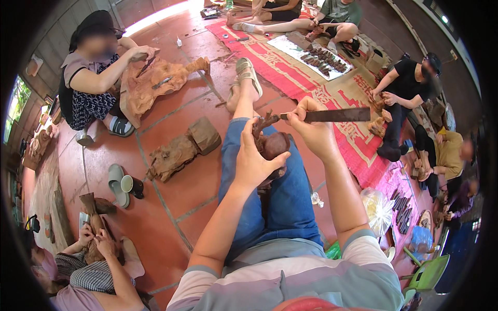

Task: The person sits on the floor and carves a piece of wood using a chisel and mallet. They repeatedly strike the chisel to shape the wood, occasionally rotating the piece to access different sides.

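Note:
A small dark wooden carving (275, 145) with a rounded body and a branching upper part rests over my lap. My left hand (252, 165) is closed round its left side, thumb across the front. My right hand (313, 129) grips a long, flat, dark metal file (340, 115) near its narrow end. The thin tip points left at the carving's upper part; whether it touches the wood I cannot tell. The file's broad end sticks out to the right. My jeans (290, 210) lie under the carving, whose lower part is partly hidden by my left hand.
A rough carved wood block (176, 155) lies on the tiles to my left, near a cup (133, 185) and grey slippers (118, 181). Co-workers sit around with carvings, one with a large piece (155, 85). A red mat (332, 98) and green chair (428, 272) are on the right.

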Available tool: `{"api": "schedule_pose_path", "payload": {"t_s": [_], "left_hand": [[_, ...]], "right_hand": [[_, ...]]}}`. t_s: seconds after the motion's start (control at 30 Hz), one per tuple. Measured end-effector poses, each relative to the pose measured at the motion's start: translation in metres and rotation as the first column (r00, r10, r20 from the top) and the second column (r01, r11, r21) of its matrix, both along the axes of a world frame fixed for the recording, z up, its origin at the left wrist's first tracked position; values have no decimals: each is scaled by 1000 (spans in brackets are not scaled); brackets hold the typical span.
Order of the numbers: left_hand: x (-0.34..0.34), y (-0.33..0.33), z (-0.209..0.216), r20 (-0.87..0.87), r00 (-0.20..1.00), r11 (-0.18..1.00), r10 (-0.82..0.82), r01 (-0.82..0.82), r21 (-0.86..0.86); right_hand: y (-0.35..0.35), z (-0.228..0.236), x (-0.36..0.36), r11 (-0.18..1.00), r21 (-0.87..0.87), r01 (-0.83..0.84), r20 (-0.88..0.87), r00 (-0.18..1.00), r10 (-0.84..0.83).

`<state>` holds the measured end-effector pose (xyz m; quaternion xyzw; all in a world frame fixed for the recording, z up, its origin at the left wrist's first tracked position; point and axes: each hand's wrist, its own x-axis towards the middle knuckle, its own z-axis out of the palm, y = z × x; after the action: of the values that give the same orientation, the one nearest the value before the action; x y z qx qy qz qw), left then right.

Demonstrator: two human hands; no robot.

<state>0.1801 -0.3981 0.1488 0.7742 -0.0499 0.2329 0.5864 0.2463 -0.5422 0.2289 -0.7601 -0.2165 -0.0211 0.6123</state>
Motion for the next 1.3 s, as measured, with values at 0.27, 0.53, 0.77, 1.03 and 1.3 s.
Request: {"api": "schedule_pose_path", "payload": {"t_s": [0.27, 0.53, 0.77, 1.03, 1.3], "left_hand": [[-2, 0, -2, -67, 998, 999, -16, 12, -46], [-2, 4, 2, -69, 998, 999, -4, 6, 34], [-2, 0, 2, -88, 996, 1000, -1, 0, -8], [1, -4, 3, 4, 1000, 1000, 0, 0, -24], [0, -2, 1, -44, 999, 998, -24, 22, -55]], "right_hand": [[3, 1, -4, 998, 54, 29, 88, 996, -34], [7, 6, 0, 1000, 9, 25, 15, 1000, -25], [4, 19, 10, 999, -7, -48, -118, 992, 47], [5, 31, 17, 980, -199, 24, -64, 997, -38], [5, 28, 20, 975, -221, 20, -112, 993, -46]]}}
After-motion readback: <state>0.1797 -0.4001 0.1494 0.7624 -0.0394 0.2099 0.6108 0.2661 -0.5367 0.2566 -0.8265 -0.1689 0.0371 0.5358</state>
